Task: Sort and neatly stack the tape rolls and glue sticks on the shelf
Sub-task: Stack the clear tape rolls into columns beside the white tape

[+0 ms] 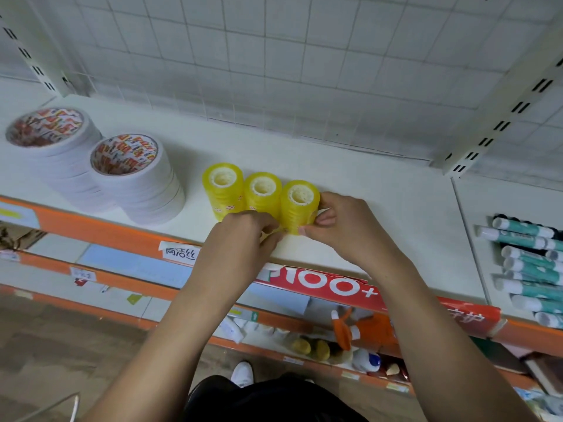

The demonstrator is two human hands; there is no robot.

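Three yellow tape stacks stand side by side on the white shelf (380, 208): the left stack (223, 191), the middle stack (262, 193) and the right stack (300, 205). My right hand (341, 226) grips the right stack from its right side, thumb at its base. My left hand (243, 236) is closed at the foot of the middle and right stacks, pinching a yellow tape roll that is mostly hidden. Two tall stacks of white tape rolls, one at the far left (58, 147) and one beside it (137, 178), stand at the left. Teal-and-white glue sticks (530, 269) lie piled at the right.
A wire grid panel (304, 71) backs the shelf, with slotted uprights at both sides. The orange shelf edge (100, 229) carries a paper label. A red box (350, 287) juts out just under the front edge. Lower shelves hold assorted goods.
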